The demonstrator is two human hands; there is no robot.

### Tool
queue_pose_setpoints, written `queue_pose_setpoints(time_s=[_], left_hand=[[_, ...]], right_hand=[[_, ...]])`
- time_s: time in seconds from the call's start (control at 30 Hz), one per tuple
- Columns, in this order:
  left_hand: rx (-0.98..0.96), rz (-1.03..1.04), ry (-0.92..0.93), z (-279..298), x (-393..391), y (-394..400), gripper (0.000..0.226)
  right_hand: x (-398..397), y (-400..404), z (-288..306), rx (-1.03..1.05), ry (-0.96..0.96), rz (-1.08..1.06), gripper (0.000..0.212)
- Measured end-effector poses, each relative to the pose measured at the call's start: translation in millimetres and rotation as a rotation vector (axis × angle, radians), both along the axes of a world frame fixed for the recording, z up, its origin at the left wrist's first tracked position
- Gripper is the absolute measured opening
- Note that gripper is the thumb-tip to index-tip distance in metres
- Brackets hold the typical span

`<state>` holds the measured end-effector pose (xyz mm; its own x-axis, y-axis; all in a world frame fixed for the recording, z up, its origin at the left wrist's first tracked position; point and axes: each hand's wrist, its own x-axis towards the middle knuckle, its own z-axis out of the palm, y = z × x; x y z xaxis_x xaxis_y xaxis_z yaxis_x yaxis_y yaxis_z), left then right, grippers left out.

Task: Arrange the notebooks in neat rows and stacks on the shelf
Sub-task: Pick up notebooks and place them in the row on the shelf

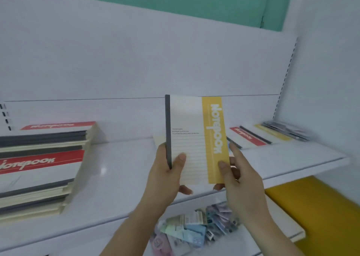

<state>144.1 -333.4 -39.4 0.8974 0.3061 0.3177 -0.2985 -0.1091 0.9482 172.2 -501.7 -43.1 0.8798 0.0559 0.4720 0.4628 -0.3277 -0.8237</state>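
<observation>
Two hands on one yellow-striped notebook (195,139), upright at frame centre above the white shelf (120,177). Left hand (165,170) curled round the grey spine, thumb on the cover; right hand (239,176) pinching the yellow edge, forefinger straight. Red-striped stacks (41,164) at left, loose notebooks (268,134) fanned at right.

Held notebook (192,139): cream cover, faint ruled lines, yellow band with white lettering, dark grey spine. Left stack (41,164): red bands, white lettering, grey spines, cream page edges. Shelf (124,177) white. Wall strip (175,0) teal-green.
</observation>
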Motion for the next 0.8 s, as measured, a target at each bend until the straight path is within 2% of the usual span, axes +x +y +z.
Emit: queue_pose_setpoints(time_s=[0.17, 0.23, 0.33, 0.5, 0.6, 0.7, 0.8], left_hand=[[0.08, 0.074, -0.102, -4, 45, -109, 0.048], [0.104, 0.058, -0.106, -5, 64, -147, 0.051], [0.104, 0.022, -0.08, -3, 93, -193, 0.051], [0.126, -0.017, -0.094, -2, 147, -245, 0.053], [0.188, -0.078, -0.019, -6, 190, -263, 0.047], [0.325, -0.138, 0.027, -13, 236, -273, 0.049], [0.568, -0.164, 0.043, -20, 285, -277, 0.052]], right_hand=[[36, -105, 5, -0.065, -0.08, -0.09, 0.046], [54, -145, 6, -0.095, -0.092, -0.12, 0.046], [83, -197, 3, -0.169, -0.036, -0.137, 0.057], [127, -252, 3, -0.507, -0.006, -0.132, 0.072], [163, -281, 4, -0.676, 0.002, -0.147, 0.076], [204, -307, 5, -0.745, -0.019, -0.149, 0.07], [246, -325, 9, -0.818, -0.033, -0.123, 0.067]])
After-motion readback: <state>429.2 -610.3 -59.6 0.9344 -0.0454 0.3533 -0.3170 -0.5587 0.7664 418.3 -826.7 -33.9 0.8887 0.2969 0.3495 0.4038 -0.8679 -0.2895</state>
